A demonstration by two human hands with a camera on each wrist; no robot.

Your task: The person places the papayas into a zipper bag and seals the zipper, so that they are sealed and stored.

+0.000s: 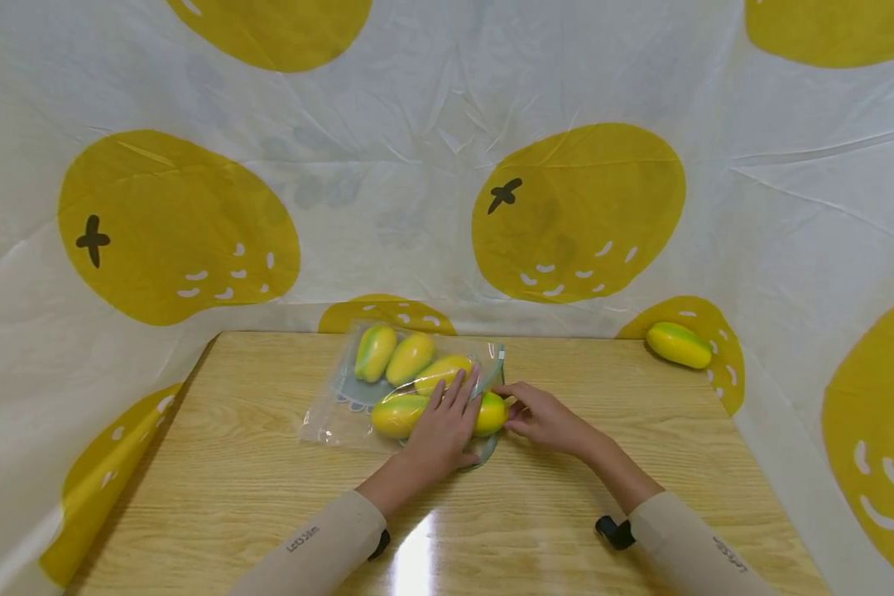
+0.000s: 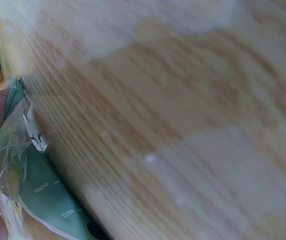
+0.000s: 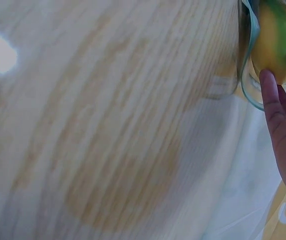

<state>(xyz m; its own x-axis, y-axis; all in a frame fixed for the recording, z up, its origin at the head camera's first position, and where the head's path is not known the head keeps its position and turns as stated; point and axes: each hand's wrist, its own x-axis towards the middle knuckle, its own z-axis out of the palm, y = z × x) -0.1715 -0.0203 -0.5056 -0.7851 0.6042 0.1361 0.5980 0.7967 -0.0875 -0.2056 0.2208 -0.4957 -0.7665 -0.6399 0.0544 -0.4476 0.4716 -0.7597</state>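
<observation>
We had the right hand (image 1: 542, 418) pinching the yellow-green fruit (image 1: 492, 413) at the mouth of the clear bag (image 1: 324, 426), frame's lower centre, left hand (image 1: 445, 426) straight-fingered across the bag, and probably needed that mouth held wide for a snag-free push.

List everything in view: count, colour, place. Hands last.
Table: 1, light wood, under everything.
Patterned sheet: count unclear, white with yellow fruit print, behind table and at both sides.
Bag: 1, clear with green edging, lying on table.
Bagged fruits: 4, yellow-green, inside bag.
Mouth fruit: 1, yellow-green, at bag opening.
Loose fruit: 1, yellow-green, table's back right.
Wrist devices: 2, black, at cuffs.
Sleeves: 2, beige, on forearms.
Left hand: 1, bare, across bag.
Right hand: 1, bare, fingers on mouth fruit.
</observation>
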